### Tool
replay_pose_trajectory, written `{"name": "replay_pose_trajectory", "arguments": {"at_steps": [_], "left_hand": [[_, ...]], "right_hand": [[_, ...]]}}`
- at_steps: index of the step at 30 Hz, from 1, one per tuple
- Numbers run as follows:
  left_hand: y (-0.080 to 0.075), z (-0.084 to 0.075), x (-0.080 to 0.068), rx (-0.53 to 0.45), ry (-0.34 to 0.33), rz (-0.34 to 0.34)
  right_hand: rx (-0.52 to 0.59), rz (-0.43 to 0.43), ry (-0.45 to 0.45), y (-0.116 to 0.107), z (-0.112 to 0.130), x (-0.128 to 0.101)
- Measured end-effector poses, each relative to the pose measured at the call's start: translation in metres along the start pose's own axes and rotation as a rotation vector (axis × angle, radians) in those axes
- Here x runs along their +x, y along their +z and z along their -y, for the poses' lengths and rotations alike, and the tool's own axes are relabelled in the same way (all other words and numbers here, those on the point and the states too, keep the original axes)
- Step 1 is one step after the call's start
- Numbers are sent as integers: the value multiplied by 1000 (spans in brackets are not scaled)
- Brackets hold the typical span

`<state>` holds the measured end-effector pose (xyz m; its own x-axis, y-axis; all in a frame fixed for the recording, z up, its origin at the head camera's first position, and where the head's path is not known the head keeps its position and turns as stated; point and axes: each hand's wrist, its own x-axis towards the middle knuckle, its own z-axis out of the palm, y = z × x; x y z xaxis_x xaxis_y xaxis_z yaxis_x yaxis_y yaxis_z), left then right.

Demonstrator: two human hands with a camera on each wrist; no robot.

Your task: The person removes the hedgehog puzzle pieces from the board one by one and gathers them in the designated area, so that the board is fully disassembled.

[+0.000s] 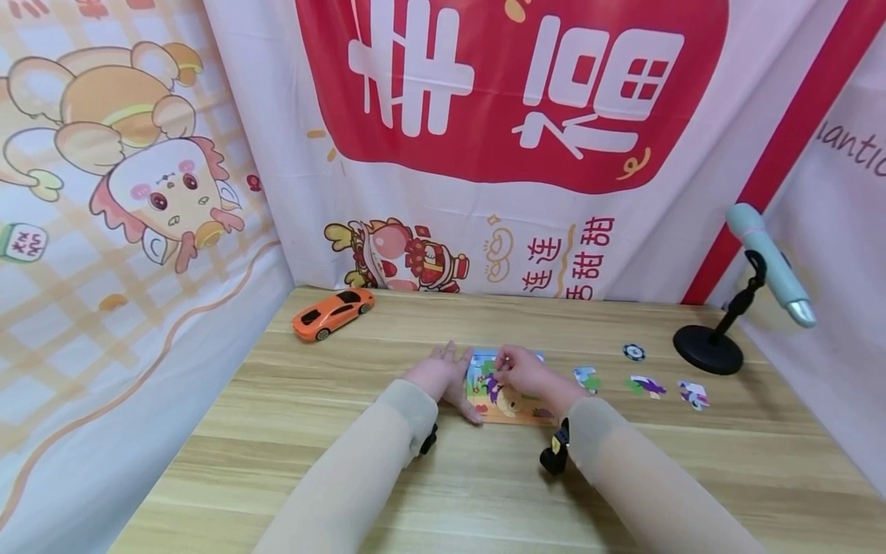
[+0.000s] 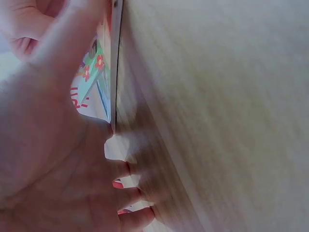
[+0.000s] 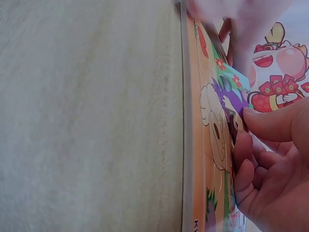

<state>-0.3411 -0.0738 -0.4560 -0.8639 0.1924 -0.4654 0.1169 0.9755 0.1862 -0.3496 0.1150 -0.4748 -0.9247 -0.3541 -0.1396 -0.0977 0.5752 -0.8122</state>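
Pinching a puzzle piece (image 3: 235, 101) over the board (image 1: 508, 418) with right hand (image 1: 524, 374), bracing the board's left edge with outspread left hand (image 1: 448, 378)!

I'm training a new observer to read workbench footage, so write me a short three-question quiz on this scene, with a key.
1. True or false: in the head view, the pale blue microphone is mounted on the black stand.

2. Fill the gap: in the head view, the orange toy car sits to the ____ of the puzzle board.

3. Choose one: what is the person's left hand touching?
A) the toy car
B) the puzzle board's left edge
C) the round disc

Key: 1. True. 2. Left. 3. B.
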Motion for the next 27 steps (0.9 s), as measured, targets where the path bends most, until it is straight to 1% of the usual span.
{"name": "replay_pose_trajectory", "arguments": {"at_steps": [2, 3, 7, 11, 12, 14, 18, 19, 20, 24, 27], "left_hand": [[-1, 0, -1, -16, 11, 0], [-4, -1, -8, -32, 10, 0], [-3, -2, -10, -45, 8, -13], [2, -2, -2, -8, -9, -11], [3, -2, 2, 1, -11, -10], [4, -2, 2, 4, -10, -13], [2, -3, -5, -17, 9, -36], [1, -4, -9, -19, 11, -40], [1, -4, -9, -19, 9, -42], [4, -2, 0, 3, -17, -36], [9, 0, 12, 16, -37, -26]], "right_hand": [[3, 0, -1, 0, 0, 0], [2, 0, -4, 0, 0, 0], [-7, -5, 5, 1, 0, 0], [-17, -27, 23, 2, 2, -2], [-14, -32, 31, 3, 2, -2], [-9, -40, 49, 4, 3, -3], [-9, -52, 72, 6, 4, -4], [-10, -56, 73, 7, 4, -4], [-11, -58, 75, 7, 4, -4], [14, -71, 97, 7, 5, -4], [60, -84, 118, 6, 5, -4]]}}
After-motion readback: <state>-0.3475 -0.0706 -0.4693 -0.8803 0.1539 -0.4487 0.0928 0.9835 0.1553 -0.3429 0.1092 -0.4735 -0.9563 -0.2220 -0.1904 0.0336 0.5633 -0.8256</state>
